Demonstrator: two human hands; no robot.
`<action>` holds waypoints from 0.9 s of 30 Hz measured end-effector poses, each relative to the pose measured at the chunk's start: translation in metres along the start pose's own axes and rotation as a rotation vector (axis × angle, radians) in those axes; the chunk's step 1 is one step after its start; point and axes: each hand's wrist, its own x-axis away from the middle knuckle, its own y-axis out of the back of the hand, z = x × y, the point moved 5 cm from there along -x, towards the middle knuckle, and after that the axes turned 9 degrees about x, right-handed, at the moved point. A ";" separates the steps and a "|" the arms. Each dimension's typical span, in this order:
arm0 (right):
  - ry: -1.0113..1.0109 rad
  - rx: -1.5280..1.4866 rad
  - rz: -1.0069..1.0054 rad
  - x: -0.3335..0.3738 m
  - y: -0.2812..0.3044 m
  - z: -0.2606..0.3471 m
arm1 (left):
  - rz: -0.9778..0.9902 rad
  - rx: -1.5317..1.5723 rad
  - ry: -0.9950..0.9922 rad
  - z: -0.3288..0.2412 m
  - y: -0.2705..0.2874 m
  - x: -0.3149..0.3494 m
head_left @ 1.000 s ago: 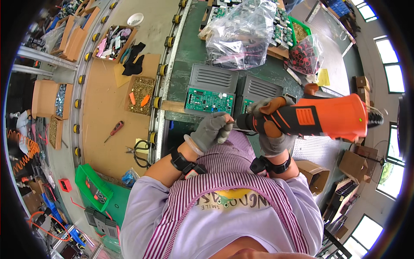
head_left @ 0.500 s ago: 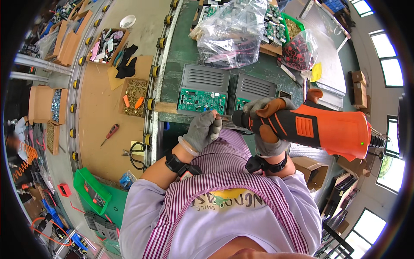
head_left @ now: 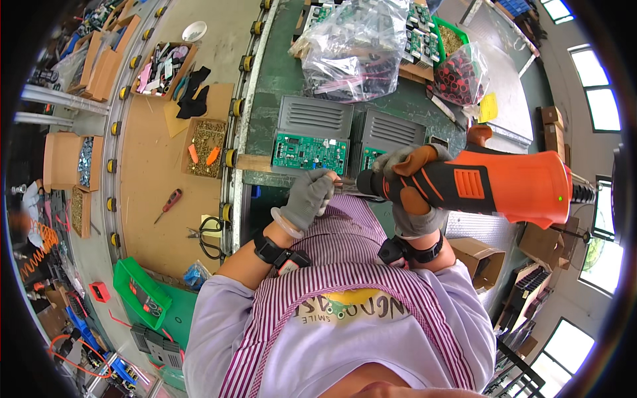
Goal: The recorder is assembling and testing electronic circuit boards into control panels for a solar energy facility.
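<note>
My right hand (head_left: 419,222), in a grey glove with brown finger patches, is wrapped round an orange and black electric screwdriver (head_left: 488,189). The tool lies nearly level, its thin bit (head_left: 348,182) pointing left. At the bit's tip, my gloved left hand (head_left: 309,200) has thumb and fingers pinched together; whatever small thing sits between them is hidden. Just beyond that hand, a green circuit board (head_left: 310,154) lies in a grey vented housing (head_left: 315,117). A second vented housing (head_left: 393,134) with a board stands to its right, partly covered by my right hand.
Clear plastic bags (head_left: 355,50) and stacked boards (head_left: 419,40) fill the bench's far side. To the left, beyond a roller rail (head_left: 237,109), are a box of brass screws (head_left: 211,136), a red screwdriver (head_left: 169,204), black scissors (head_left: 211,239) and a green bin (head_left: 141,292).
The electric screwdriver's rear end has shifted slightly, with the cable behind it hanging differently. My left hand has moved a little, still pinching by the bit's tip.
</note>
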 end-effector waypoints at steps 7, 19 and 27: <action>0.014 0.351 -0.153 -0.001 0.011 -0.015 | -0.196 -1.637 -0.372 -0.074 0.051 -0.008; -0.090 0.546 -0.069 0.000 0.009 -0.036 | 0.120 -1.754 -0.041 -0.073 0.087 -0.035; -0.152 0.643 0.022 -0.005 -0.003 -0.042 | 0.129 -1.629 -0.040 -0.072 0.092 -0.036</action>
